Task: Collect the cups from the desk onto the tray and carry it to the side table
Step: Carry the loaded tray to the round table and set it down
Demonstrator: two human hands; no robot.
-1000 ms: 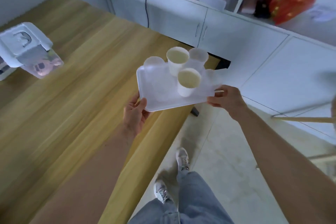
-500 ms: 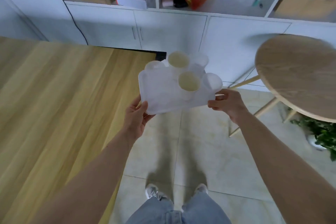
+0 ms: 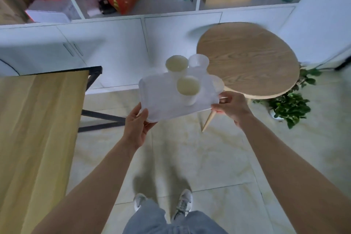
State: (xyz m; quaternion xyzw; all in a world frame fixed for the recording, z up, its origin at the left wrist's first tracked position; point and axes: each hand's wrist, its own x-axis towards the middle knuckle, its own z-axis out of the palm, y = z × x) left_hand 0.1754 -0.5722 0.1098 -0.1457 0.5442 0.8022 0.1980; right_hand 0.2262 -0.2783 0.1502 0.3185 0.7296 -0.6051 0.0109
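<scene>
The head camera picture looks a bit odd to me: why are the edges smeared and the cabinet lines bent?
Head view: motion blur smears the potted plant and shelf clutter, while the tray and both hands, left hand and right hand, stay fairly crisp; the wide-angle lens bows the cabinets; soft light throws a faint shadow by the shoes.

1 head-worn wide-angle view looks steeply down and forward, close over both forearms; the tray [image 3: 161, 99] sits near centre, the side table [image 3: 247, 59] at 1 o'clock, the desk [image 3: 38, 119] at 9 o'clock
</scene>
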